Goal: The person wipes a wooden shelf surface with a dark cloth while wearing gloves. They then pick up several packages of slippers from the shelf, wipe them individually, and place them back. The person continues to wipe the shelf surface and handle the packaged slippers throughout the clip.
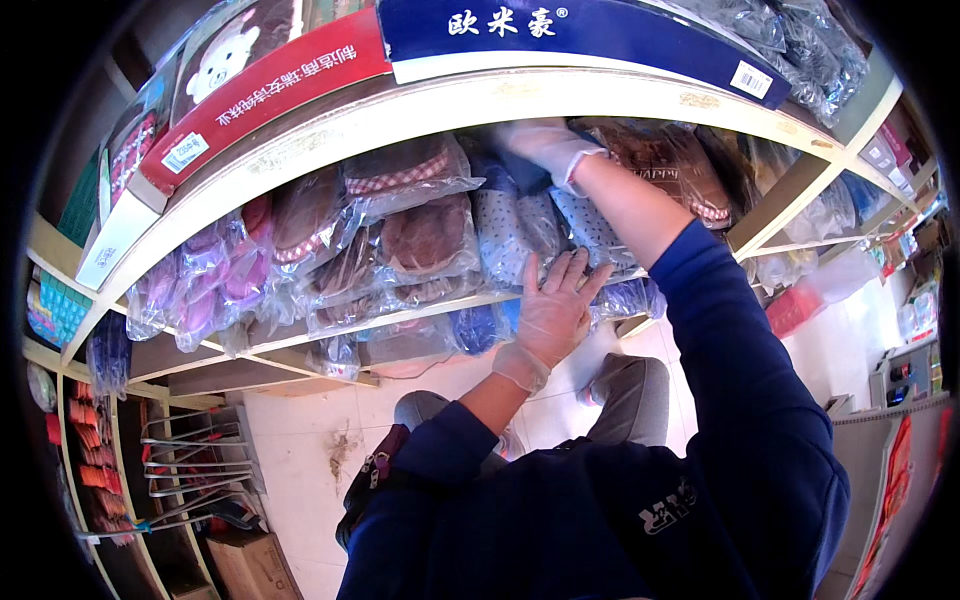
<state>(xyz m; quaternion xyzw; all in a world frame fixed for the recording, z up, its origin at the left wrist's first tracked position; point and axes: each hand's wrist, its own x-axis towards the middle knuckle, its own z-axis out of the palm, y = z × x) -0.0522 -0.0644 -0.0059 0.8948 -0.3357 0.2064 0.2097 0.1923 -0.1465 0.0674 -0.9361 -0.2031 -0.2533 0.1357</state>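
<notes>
My left hand [555,307], in a clear disposable glove, is spread at the shelf's front edge. Its fingertips lie over the lower end of light blue patterned slippers [511,225] bagged in clear plastic. Farther in, my right hand [544,146], also gloved, reaches beneath the upper shelf board. Its fingers are blurred beside a dark blue item [529,174], so any grip is unclear. More blue patterned slippers [589,225] sit under my right forearm. Bagged brown slippers [667,161] lie to the right, and other brown pairs [424,232] are stacked to the left.
The cream upper shelf board [510,94] crosses above my wrists, carrying a blue box [600,37] and a red box [285,94]. Bagged purple slippers [247,270] fill the shelf's left end. Metal racks [199,465] and a cardboard box [251,566] stand at lower left.
</notes>
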